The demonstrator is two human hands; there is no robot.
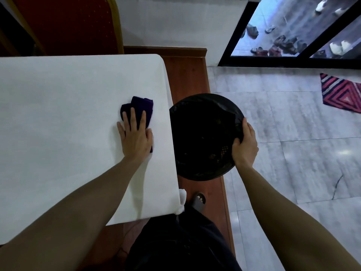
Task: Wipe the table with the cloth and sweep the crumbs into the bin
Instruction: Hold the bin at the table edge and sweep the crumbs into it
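A dark purple cloth [141, 106] lies bunched on the white table [68, 106] close to its right edge. My left hand [135, 135] presses flat on the cloth with straight fingers. A round black bin [201, 133] lined with a black bag sits just off the table's right edge, below the tabletop. My right hand [245, 144] grips the bin's right rim, thumb inside and fingers outside. No crumbs show on the table; the bin's dark inside holds a few bits I cannot make out.
A red chair [64, 24] with a gold frame stands behind the table. The bin is over a wooden platform [187, 75]; grey tiled floor [293, 153] lies to the right with a striped mat [341, 93]. A glass door [293, 30] shows several shoes outside. My sandalled foot [199, 200] is below the bin.
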